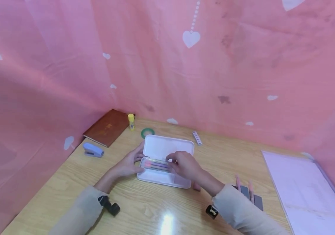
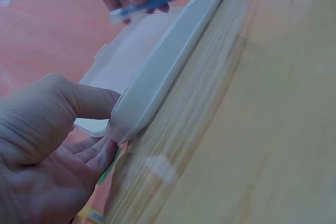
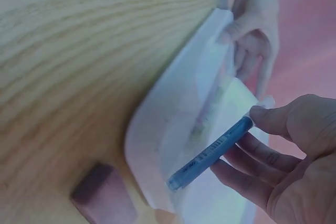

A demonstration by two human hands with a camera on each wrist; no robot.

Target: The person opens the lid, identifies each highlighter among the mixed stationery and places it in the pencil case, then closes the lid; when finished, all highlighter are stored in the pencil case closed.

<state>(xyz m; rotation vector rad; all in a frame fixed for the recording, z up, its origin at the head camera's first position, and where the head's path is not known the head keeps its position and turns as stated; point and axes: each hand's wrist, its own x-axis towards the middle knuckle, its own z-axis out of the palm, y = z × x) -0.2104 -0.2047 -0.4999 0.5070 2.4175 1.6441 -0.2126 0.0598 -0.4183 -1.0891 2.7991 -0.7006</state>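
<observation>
A white pencil case (image 1: 160,178) lies on the table with its lid (image 1: 167,145) raised at the back. Several pens (image 1: 157,164) rest inside it. At the case's left end, my left hand (image 1: 127,164) grips the edge, the thumb in front and the fingers behind. My right hand (image 1: 185,164) is over the right half of the case. In the right wrist view it pinches a blue pen (image 3: 212,153) with a pale end, between thumb and fingers; the head view mostly hides this pen. A pinkish block with a dark end (image 3: 107,195) lies beside the case's right end.
Behind and left are a brown notebook (image 1: 108,127), a yellow glue stick (image 1: 131,121), a green tape roll (image 1: 147,132) and a blue stapler (image 1: 93,150). A small white strip (image 1: 197,138) lies behind the case. Pink pens (image 1: 251,192) on dark blocks and a white board (image 1: 311,189) are right.
</observation>
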